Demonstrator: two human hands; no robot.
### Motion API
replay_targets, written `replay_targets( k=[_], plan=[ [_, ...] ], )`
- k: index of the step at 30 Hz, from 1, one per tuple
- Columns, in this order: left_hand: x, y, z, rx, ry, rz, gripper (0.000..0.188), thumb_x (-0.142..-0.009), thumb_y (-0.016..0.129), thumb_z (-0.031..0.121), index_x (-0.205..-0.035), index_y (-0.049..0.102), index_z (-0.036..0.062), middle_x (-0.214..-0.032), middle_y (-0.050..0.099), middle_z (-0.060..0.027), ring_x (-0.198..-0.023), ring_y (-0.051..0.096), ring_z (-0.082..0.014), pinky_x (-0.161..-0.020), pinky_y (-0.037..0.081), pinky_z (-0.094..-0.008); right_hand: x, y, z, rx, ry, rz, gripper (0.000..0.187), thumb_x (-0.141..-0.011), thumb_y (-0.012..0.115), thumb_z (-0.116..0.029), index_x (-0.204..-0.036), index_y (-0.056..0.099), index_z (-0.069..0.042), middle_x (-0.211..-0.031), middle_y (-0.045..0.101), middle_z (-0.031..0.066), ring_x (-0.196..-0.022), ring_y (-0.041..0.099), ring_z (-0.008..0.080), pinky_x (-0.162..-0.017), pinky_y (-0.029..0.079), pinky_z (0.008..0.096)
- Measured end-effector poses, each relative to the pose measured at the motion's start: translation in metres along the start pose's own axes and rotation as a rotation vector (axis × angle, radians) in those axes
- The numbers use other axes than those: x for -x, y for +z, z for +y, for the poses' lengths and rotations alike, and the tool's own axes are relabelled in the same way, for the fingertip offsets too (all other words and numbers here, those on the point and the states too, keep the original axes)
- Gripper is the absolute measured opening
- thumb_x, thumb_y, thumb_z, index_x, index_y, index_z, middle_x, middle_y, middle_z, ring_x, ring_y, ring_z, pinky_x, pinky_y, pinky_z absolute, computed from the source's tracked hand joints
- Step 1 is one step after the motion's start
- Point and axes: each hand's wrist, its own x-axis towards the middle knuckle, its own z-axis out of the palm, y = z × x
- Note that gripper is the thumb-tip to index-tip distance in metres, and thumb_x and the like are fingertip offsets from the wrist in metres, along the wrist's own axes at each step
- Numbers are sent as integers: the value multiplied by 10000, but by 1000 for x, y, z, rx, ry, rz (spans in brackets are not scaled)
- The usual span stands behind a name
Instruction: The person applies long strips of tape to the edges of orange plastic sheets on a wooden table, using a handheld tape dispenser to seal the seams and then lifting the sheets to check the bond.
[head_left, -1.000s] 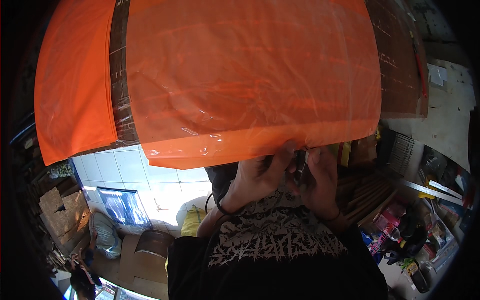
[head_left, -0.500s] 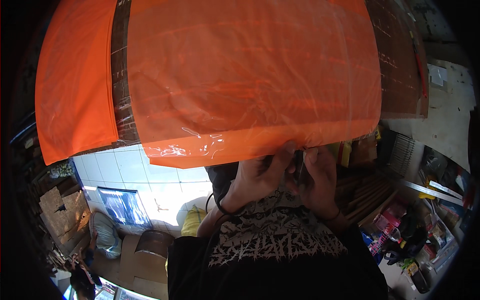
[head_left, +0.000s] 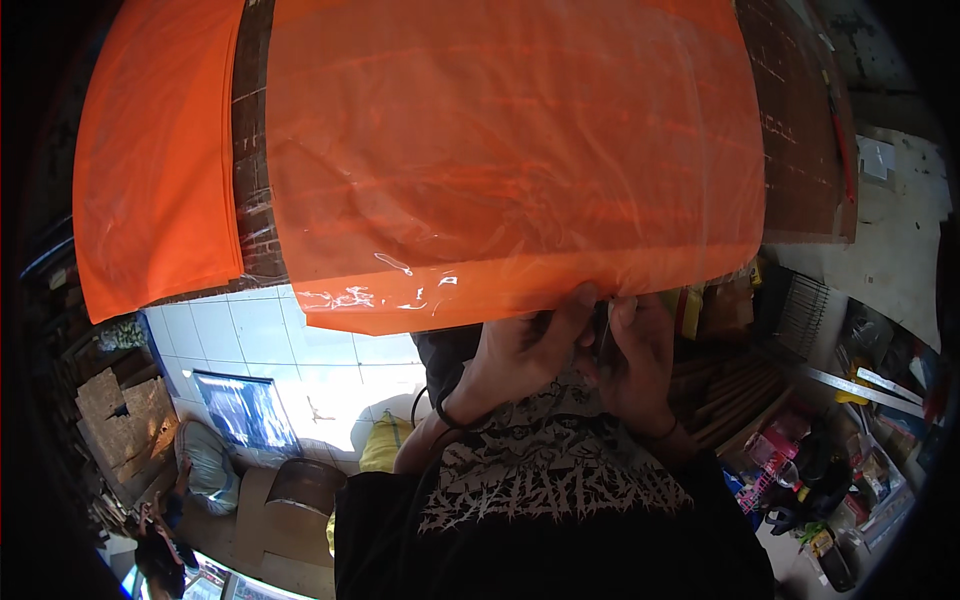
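A large orange sheet [head_left: 500,150] under clear, wrinkled plastic lies over the brown work surface [head_left: 258,170], its near edge hanging toward me. My left hand [head_left: 525,355] pinches that near edge, thumb on top and fingers curled beneath. Just to its right, my right hand [head_left: 640,355] is closed with its thumb raised at the same edge. The fingertips of both hands nearly meet there. Whatever lies between the right fingers is too small and dark to make out. Left of the covered sheet lies a second orange sheet [head_left: 155,170], apart from both hands.
A white tiled floor [head_left: 250,330] shows below the work surface at left, with a blue-and-white panel [head_left: 245,410] on it. Wooden strips [head_left: 735,390] lie at my right, near a wire rack [head_left: 800,315] and assorted tools. Another person [head_left: 165,545] is at the lower left.
The orange sheets sit slightly farther right in view at their left edges. Both hands stay at the near edge in almost the same pose, fingertips slightly shifted.
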Motion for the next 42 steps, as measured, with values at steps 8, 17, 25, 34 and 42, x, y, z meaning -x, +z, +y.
replay_targets(
  k=[8, 17, 25, 34, 42],
  plan=[
    [3, 1, 1, 35, 26, 14, 155, -930, 472, 67, -954, 591, -30, -654, 548, -16, -561, 537, -75, -495, 438, -202, -2, -7, 5, 29, -44, -71, 237, -939, 479, -188, -1098, 464, -13, -870, 541, 70, -672, 532, 90, -433, 410, 197],
    [9, -2, 5, -85, 137, 34, 129, -918, 498, 48, -991, 586, -12, -755, 554, -25, -706, 525, -77, -639, 421, -209, 8, -50, -14, 9, -262, 156, 531, -872, 525, -483, -1112, 462, -13, -868, 555, 75, -606, 508, 73, -400, 340, 161],
    [12, -10, -2, 149, 90, 36, 117, -933, 473, 107, -902, 508, -1, -686, 529, -53, -553, 492, -124, -531, 404, -240, -54, -79, -124, 604, -367, 368, 495, -864, 580, -363, -1181, 446, -8, -784, 562, 64, -509, 498, 85, -444, 377, 169],
    [17, 6, 45, -47, 167, 433, 345, -956, 415, 278, -881, 491, -50, -623, 564, -139, -392, 521, -200, -346, 430, -271, -159, -83, -183, 851, -444, -88, 410, -795, 677, -144, -1118, 456, -21, -746, 532, 12, -536, 496, 71, -480, 424, 224],
    [-32, 38, 78, -155, 437, 292, 251, -950, 475, 180, -1070, 563, -24, -1004, 567, -44, -902, 515, -94, -762, 424, -226, -112, -66, -206, 673, -1170, 297, 235, -862, 603, -86, -1077, 510, -59, -871, 510, -9, -771, 470, 59, -675, 407, 197]
  ],
)
